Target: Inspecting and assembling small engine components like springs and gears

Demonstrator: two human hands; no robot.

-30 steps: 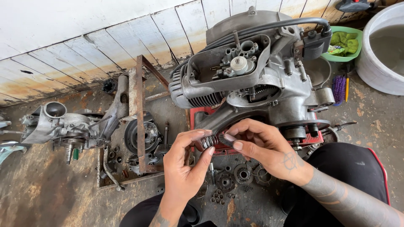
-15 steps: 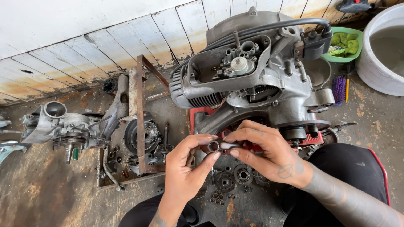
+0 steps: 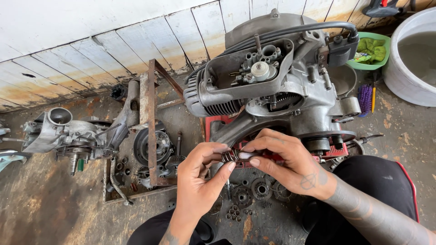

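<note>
A: L hand (image 3: 197,179) + R hand (image 3: 284,163) both pinched on a small coil spring (image 3: 230,155), fingertips clamped at each end, held level in front of the engine (image 3: 272,90). Two-point grip prob so it can't flick off (my guess).

B: Rest of the parts?

A: Gears (image 3: 261,188) and small bits loose on the stained concrete floor (image 3: 50,213), just under the hands, within reach. Second casing (image 3: 59,134) off to the left, rusty frame (image 3: 152,122) between. White plank wall (image 3: 91,41) behind, green bowl (image 3: 370,50) + pale tub (image 3: 408,59) far right.
</note>
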